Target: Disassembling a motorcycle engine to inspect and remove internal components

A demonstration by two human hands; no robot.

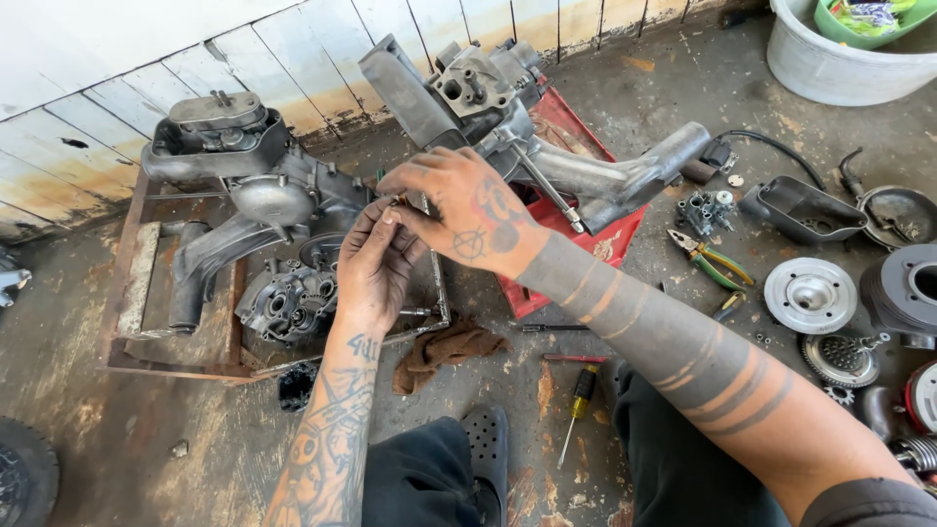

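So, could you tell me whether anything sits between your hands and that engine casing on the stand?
Nothing visible does. The left hand and right hand meet directly over the engine casing, pinching something too small to identify.

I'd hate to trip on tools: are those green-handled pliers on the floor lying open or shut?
Open. The pliers lie flat on the concrete floor, their handles spread apart.

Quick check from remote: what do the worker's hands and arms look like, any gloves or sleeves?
No gloves. Left hand and right hand are bare and tattooed. The right forearm carries broad dark bands; a dark sleeve edge shows near the elbow. The left forearm has dense figure tattoos.
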